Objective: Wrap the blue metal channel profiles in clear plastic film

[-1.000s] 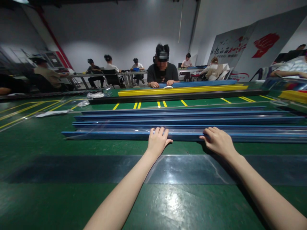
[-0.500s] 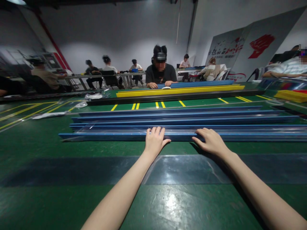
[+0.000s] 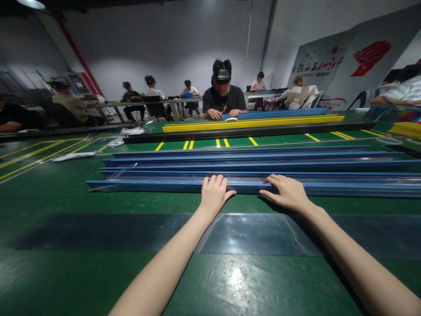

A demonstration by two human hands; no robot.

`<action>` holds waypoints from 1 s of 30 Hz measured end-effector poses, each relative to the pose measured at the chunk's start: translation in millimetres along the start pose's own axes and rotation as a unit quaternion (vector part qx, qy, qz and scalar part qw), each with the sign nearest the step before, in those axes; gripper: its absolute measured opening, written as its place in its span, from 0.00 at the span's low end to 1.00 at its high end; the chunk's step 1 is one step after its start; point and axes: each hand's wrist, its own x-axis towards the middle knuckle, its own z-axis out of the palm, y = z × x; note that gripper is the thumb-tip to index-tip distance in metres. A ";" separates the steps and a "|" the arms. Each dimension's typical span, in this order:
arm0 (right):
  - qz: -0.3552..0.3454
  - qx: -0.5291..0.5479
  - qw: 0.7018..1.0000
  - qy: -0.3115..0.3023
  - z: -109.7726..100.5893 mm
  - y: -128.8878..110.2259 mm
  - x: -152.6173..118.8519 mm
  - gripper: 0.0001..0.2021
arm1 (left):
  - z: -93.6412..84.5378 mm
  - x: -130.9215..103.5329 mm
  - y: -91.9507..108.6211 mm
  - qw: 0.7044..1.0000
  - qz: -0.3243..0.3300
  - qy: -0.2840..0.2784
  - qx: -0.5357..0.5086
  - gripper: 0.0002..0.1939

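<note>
Several long blue channel strips lie side by side across the green table. My left hand (image 3: 213, 193) rests on the nearest blue channel strip (image 3: 148, 186), its fingers bent over the upper edge and the thumb held out to the right. To its right, my right hand (image 3: 289, 192) straddles the same strip, fingertips over the top and thumb in front. The blue wall passes between that thumb and the fingers. Clear film (image 3: 121, 174) covers part of the strips' left ends. Beneath my forearms a flat transparent plastic sheet (image 3: 256, 237) stretches across the table.
Farther back lie a black strip (image 3: 250, 131), a yellow strip (image 3: 263, 123) and more blue strips (image 3: 283, 114). A person (image 3: 224, 94) sits opposite with both hands there. Crumpled clear plastic (image 3: 133, 131) lies back left. Yellow pieces (image 3: 406, 130) are at far right.
My right hand has shifted slightly left along the strip, closer to my left hand. My left hand stays in nearly the same place. The view has turned a little.
</note>
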 end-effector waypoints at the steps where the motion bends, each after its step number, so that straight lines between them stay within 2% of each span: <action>1: -0.004 -0.001 1.000 0.007 0.6 -0.5 -0.5 0.21 | -0.4 -0.2 0.0 1.000 0.001 -0.001 -0.001 0.19; 13: -0.024 0.036 0.999 -0.009 0.0 5.4 -4.3 0.20 | 0.3 -1.9 -0.4 1.000 0.008 0.001 -0.011 0.18; 30: -0.022 0.066 0.998 0.011 0.1 5.9 -8.2 0.19 | -0.7 -1.1 -0.9 1.000 0.013 -0.007 -0.002 0.18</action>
